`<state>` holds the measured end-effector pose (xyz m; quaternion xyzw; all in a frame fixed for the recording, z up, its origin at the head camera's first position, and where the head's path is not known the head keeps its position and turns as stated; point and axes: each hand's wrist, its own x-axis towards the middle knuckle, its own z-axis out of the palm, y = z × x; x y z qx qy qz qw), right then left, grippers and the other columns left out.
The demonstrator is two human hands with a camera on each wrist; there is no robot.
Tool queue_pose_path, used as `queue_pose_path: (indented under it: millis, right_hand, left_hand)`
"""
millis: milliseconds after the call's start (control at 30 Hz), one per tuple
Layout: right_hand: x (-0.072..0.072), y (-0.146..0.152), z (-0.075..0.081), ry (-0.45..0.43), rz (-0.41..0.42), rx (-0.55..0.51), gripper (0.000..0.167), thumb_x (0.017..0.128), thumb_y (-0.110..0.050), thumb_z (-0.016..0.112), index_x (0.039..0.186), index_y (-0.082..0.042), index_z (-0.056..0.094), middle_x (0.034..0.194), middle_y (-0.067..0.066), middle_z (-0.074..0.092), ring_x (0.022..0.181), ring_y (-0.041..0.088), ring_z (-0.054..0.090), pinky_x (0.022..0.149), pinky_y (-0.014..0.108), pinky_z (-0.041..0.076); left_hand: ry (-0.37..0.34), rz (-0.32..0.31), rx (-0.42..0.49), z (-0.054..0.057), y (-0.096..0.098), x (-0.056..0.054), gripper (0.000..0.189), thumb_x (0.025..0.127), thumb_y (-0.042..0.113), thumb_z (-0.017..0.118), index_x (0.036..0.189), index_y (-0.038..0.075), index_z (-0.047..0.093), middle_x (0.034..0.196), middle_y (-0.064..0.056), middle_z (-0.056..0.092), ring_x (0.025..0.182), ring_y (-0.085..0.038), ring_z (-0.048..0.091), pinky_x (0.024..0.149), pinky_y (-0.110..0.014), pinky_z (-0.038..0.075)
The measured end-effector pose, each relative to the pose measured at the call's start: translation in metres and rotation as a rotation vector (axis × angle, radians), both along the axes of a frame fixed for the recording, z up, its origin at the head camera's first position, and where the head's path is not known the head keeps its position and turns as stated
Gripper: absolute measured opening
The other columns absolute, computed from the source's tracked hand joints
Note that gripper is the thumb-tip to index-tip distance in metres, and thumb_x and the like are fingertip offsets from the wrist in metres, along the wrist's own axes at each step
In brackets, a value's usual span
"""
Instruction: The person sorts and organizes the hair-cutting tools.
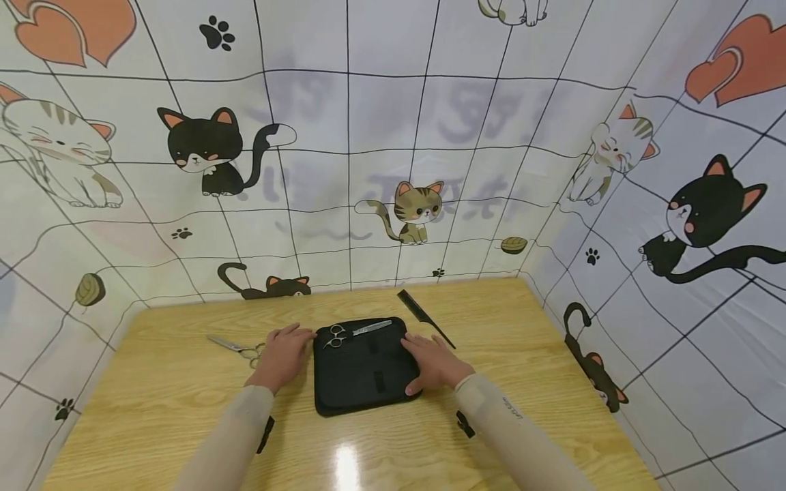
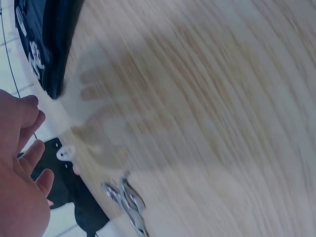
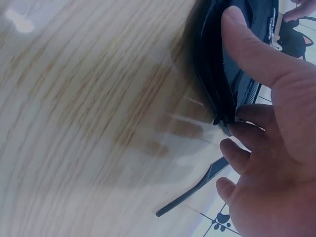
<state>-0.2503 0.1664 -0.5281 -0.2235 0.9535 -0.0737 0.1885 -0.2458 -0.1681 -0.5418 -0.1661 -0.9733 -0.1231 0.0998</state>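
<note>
Pale sleeves (image 1: pixel 230 436) reach up from the bottom of the head view, forearms angled inward over the desk (image 1: pixel 497 341). Between the left hand (image 1: pixel 284 354) and right hand (image 1: pixel 437 361), a black case (image 1: pixel 346 382) lies flat, bearing thinning scissors (image 1: pixel 353 333); cutting scissors (image 1: pixel 236 348) lie outside the left hand, a comb (image 1: pixel 422 316) beyond the right. The step seems to be steadying or squaring the case; the next move probably calls for a firmer hold on its edge.

Left wrist view: loosely bent fingers grasp nothing, beside the case; contact is unclear.

Right wrist view: the thumb rests over the case's edge, other fingers relaxed near its corner, not clenched.
</note>
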Motion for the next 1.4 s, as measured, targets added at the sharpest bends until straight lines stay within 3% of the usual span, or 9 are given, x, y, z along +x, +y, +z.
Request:
queue_pose_path:
  millis: [467,633,800,1133,1400]
  right_hand:
    - [0.000,0.019,0.003,0.081,-0.037,-0.060,0.082,0.091,-0.048,0.064,0.155,-0.009,0.027,0.158,0.010,0.035,0.144,0.029,0.037,0.116,0.057,0.025]
    - [0.000,0.023,0.004,0.101,-0.049,-0.070,0.082,0.091,-0.045,0.064,0.154,-0.008,0.027,0.157,0.010,0.035,0.144,0.029,0.037,0.116,0.057,0.026]
    - [0.002,0.025,0.007,0.129,-0.057,-0.083,0.083,0.091,-0.044,0.066,0.154,-0.008,0.027,0.157,0.010,0.035,0.143,0.028,0.038,0.117,0.056,0.025]
    - [0.005,0.029,0.004,0.184,-0.035,-0.105,0.082,0.089,-0.039,0.069,0.153,-0.006,0.029,0.158,0.011,0.034,0.143,0.028,0.037,0.117,0.055,0.024]
    - [0.005,0.031,-0.002,0.241,-0.013,-0.083,0.083,0.088,-0.039,0.071,0.153,-0.008,0.030,0.157,0.009,0.037,0.142,0.027,0.039,0.117,0.055,0.025]
  left_hand:
    - [0.028,0.092,-0.047,0.009,-0.054,0.010,0.027,0.093,0.002,0.059,0.118,0.009,0.067,0.120,-0.011,0.070,0.122,-0.039,0.058,0.094,-0.065,0.045]
    - [-0.030,0.194,-0.024,0.009,-0.077,0.020,0.033,0.088,-0.001,0.063,0.120,0.006,0.067,0.117,-0.016,0.070,0.122,-0.044,0.054,0.094,-0.069,0.041]
    - [-0.069,0.242,0.018,-0.001,-0.095,0.027,0.035,0.093,-0.004,0.050,0.123,0.003,0.065,0.120,-0.020,0.067,0.125,-0.048,0.049,0.094,-0.071,0.037]
    - [-0.080,0.239,-0.057,-0.013,-0.108,0.032,0.036,0.096,0.005,0.051,0.130,0.001,0.059,0.136,-0.021,0.057,0.131,-0.047,0.044,0.100,-0.068,0.036]
    - [0.021,0.264,-0.083,-0.020,-0.108,0.031,0.029,0.092,0.008,0.061,0.120,0.002,0.065,0.124,-0.020,0.064,0.124,-0.044,0.050,0.094,-0.067,0.038]
